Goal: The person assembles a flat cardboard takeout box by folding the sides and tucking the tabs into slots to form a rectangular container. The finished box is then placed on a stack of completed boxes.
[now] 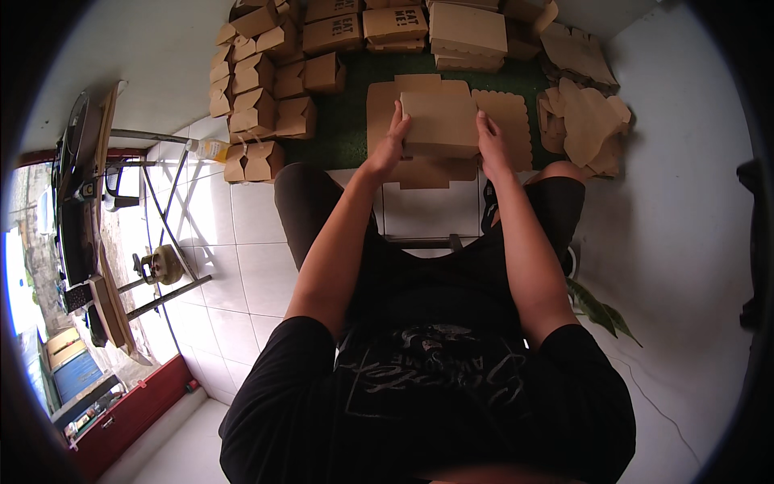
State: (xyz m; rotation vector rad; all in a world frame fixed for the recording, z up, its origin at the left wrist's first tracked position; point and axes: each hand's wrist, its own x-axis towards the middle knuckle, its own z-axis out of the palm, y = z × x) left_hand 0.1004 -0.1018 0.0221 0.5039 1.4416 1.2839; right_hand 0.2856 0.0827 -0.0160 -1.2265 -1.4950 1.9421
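Note:
Between my two hands is a brown cardboard box (pixel 439 125), its plain top facing up. My left hand (pixel 392 141) grips its left side, the thumb near the upper left corner. On the opposite side, my right hand (pixel 493 143) holds the right edge with the thumb up. Below and around the box lies a flat cardboard box blank (pixel 510 121) with a scalloped right edge and tabs at the far and near sides. The fingers under the box are partly hidden.
Folded small boxes (pixel 254 111) are piled on the left of the green mat (pixel 343 133). Printed boxes (pixel 333 34) and a stack of blanks (pixel 468 32) stand at the back. Loose cardboard pieces (pixel 592 121) lie on the right. A metal-framed table (pixel 165 202) stands at the left.

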